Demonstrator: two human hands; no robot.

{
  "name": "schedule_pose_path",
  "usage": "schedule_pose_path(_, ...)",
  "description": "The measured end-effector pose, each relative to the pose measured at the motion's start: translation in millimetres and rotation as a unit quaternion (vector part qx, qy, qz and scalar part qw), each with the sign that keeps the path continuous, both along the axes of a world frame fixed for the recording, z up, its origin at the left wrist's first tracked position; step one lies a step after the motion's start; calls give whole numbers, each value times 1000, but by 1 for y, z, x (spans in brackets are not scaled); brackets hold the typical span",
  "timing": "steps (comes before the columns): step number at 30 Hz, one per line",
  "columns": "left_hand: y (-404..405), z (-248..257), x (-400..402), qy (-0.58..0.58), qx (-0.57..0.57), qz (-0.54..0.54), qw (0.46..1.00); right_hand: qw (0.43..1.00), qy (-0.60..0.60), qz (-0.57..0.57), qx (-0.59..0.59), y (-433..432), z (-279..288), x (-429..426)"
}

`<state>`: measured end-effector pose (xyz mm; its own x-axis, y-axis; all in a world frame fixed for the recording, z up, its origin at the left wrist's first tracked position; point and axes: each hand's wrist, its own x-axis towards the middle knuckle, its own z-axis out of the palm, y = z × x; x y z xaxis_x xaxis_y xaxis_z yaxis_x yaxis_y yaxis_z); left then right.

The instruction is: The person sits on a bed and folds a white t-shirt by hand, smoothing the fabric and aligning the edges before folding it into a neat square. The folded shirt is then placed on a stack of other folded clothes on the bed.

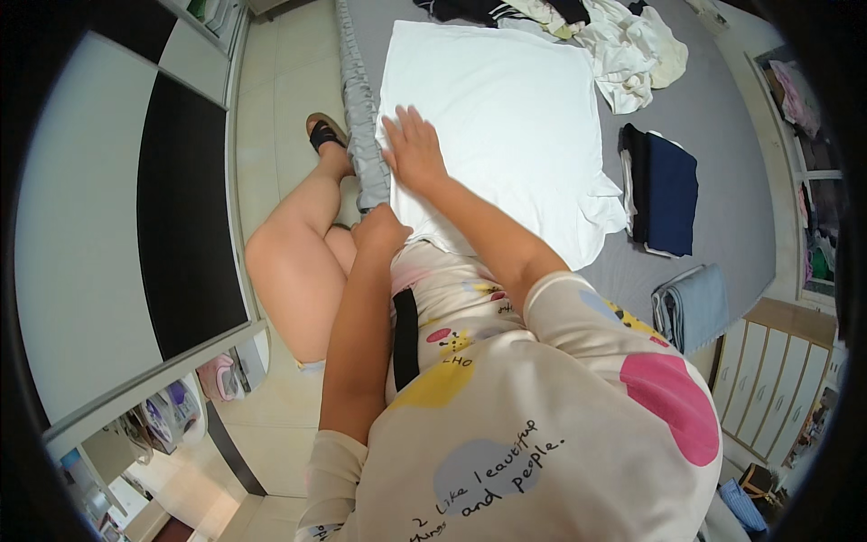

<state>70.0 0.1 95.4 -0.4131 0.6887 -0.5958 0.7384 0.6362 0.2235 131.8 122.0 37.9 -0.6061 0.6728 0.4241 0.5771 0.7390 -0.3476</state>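
A white cloth garment point(501, 135), perhaps a T-shirt, lies spread over the edge of a grey-covered bed. My right hand point(414, 150) rests on its left part, palm down with the fingers spread. Nearer my body, my left hand point(381, 232) is curled at the garment's near left corner, its thumb against the hem; the fingertips are partly hidden. Wrinkles bunch up at the garment's right side, close to my right forearm.
Right of the garment are a folded dark stack point(670, 193) and folded light-blue clothes point(691, 305) on the grey bed sheet point(725, 196). Crumpled pale clothes point(623, 54) and dark ones lie at the far end. A sliding-door wardrobe point(88, 223) stands left, across the tiled floor.
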Motion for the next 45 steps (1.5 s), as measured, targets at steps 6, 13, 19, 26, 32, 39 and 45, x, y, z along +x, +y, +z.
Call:
schedule_pose_path(6, -4, -6, 0, 0, 27, -21, 999, 992, -104, 49, -43, -19, -16, 29)
schedule_pose_path(13, -18, 3, 11, -39, 187, 57, 980, 987, -58, -1, -150, -14, 6, 13)
schedule_pose_path(19, -21, 12, 33, -78, 287, 108, 949, 990, 50, -64, -115, 40, 15, -44)
schedule_pose_path(26, -16, 25, 55, -107, 354, 107, 923, 958, -43, -164, -231, 106, 23, -88)
schedule_pose_path(32, -13, 27, 71, -82, 368, 20, 926, 951, -68, -163, -253, 162, 11, -97)
schedule_pose_path(39, -2, 27, 89, -114, 441, -73, 887, 956, 177, -144, -187, 245, 8, -54)
schedule_pose_path(45, 6, 26, 110, -171, 401, -184, 881, 820, 419, -322, -219, 276, -18, 54)
